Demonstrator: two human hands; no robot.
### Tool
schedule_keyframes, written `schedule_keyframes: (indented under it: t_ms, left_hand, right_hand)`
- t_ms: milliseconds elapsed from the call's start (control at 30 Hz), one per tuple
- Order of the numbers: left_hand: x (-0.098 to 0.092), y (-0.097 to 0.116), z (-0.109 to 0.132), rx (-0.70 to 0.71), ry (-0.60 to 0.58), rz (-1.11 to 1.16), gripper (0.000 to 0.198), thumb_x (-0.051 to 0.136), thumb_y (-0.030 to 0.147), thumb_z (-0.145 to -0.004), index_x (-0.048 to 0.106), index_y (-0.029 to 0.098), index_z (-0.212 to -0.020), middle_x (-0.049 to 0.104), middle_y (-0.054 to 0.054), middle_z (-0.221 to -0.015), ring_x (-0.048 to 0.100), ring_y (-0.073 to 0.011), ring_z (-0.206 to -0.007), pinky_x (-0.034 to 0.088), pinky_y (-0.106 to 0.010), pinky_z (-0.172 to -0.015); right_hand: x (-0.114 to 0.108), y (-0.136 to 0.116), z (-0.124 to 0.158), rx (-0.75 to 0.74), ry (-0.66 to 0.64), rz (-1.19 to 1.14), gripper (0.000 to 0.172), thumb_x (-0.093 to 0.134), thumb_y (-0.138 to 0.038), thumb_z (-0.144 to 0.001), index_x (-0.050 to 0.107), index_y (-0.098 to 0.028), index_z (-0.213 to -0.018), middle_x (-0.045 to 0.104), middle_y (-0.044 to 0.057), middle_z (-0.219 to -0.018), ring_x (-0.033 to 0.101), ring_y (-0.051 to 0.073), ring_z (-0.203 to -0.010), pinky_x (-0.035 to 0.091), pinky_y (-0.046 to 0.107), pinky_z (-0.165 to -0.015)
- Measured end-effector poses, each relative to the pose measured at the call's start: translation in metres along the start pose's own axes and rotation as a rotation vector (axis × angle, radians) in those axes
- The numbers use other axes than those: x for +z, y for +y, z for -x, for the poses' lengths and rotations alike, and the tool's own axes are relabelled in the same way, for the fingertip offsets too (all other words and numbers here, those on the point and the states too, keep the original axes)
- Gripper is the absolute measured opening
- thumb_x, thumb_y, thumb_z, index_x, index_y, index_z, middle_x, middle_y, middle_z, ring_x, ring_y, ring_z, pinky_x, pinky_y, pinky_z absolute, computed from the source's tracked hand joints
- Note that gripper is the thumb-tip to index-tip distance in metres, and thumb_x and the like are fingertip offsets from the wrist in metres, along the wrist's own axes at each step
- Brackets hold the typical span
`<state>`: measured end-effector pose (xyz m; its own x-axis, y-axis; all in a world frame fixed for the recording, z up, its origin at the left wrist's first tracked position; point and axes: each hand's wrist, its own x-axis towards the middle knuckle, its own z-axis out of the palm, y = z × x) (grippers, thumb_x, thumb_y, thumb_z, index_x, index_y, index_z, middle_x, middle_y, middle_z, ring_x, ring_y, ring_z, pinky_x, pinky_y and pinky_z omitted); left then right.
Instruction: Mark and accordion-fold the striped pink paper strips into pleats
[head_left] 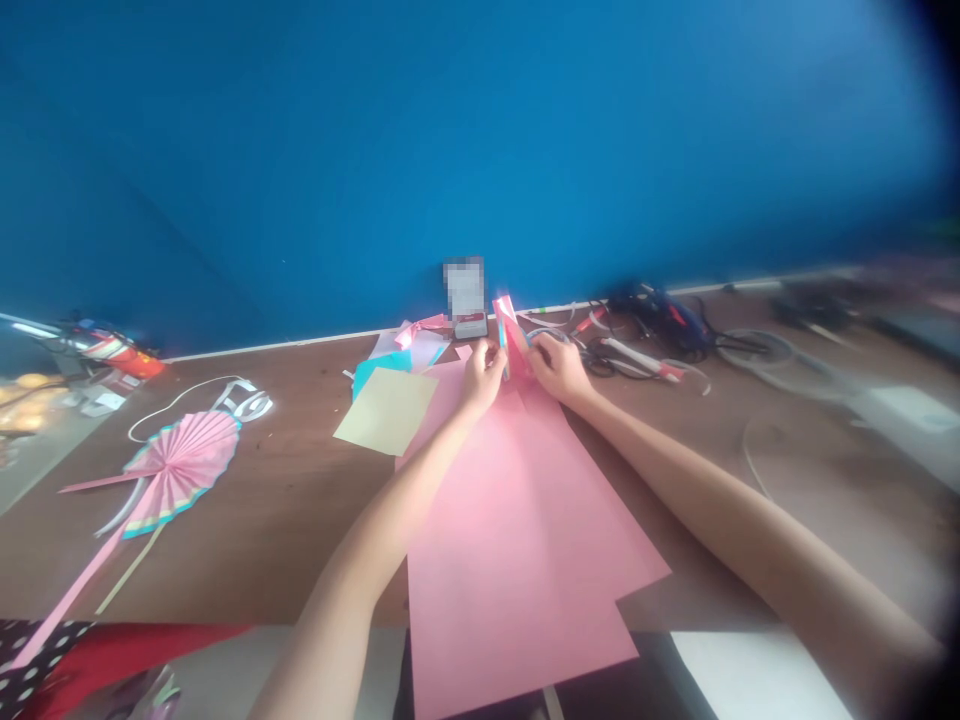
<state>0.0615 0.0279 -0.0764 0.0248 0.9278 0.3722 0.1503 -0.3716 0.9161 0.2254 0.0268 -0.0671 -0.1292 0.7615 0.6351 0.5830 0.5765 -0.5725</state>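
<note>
A narrow folded pink paper (513, 335) with a bluish edge stands up between my two hands. My left hand (486, 376) is closed, its thumb and fingers pinching the left edge of the folded paper. My right hand (561, 366) has bent fingers closed on its right side. Some fingertips are hidden behind the paper. Below my hands, large pink sheets (517, 540) lie overlapping and stick out past the table's near edge. A pale yellow paper square (386, 410) rests by my left wrist, on top of a blue sheet (379, 370).
A pleated pink paper fan (184, 465) with blue and yellow edging lies at the left beside white ribbon (251, 402). A small upright box (466, 298), partly blurred, stands against the blue wall (480, 140). Cables and tools (660, 325) clutter the right side of the brown table (300, 520).
</note>
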Motion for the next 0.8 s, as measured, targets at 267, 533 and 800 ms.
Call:
schedule_keyframes:
  t_ms: [267, 533, 800]
  left_hand:
    - [-0.001, -0.001, -0.001, -0.029, 0.059, -0.069, 0.015, 0.052, 0.032, -0.087, 0.047, 0.021, -0.077, 0.049, 0.001, -0.072, 0.049, -0.0147, -0.07, 0.04, -0.026, -0.068]
    - [-0.001, 0.001, 0.0, -0.049, 0.062, -0.103, 0.014, 0.049, 0.027, -0.088, 0.044, 0.022, -0.076, 0.045, 0.003, -0.069, 0.044, -0.0134, -0.067, 0.035, -0.024, -0.064]
    - [-0.003, 0.0, -0.001, -0.048, 0.117, -0.081, 0.022, 0.051, 0.034, -0.09, 0.042, 0.022, -0.074, 0.043, 0.003, -0.069, 0.042, -0.0123, -0.066, 0.034, -0.024, -0.064]
  right_hand:
    - [0.0, 0.005, 0.001, 0.111, 0.121, 0.059, 0.014, 0.043, -0.024, -0.082, 0.055, -0.021, -0.075, 0.05, 0.0, -0.056, 0.043, 0.015, -0.052, 0.03, 0.027, -0.054]
    - [-0.004, 0.004, 0.001, 0.219, 0.282, 0.087, 0.015, 0.042, -0.023, -0.079, 0.053, -0.021, -0.069, 0.048, -0.001, -0.053, 0.043, 0.016, -0.052, 0.029, 0.027, -0.053]
    - [-0.003, 0.011, 0.0, 0.29, 0.373, 0.038, 0.015, 0.043, -0.022, -0.078, 0.047, -0.022, -0.063, 0.048, -0.001, -0.055, 0.044, 0.015, -0.055, 0.031, 0.027, -0.056]
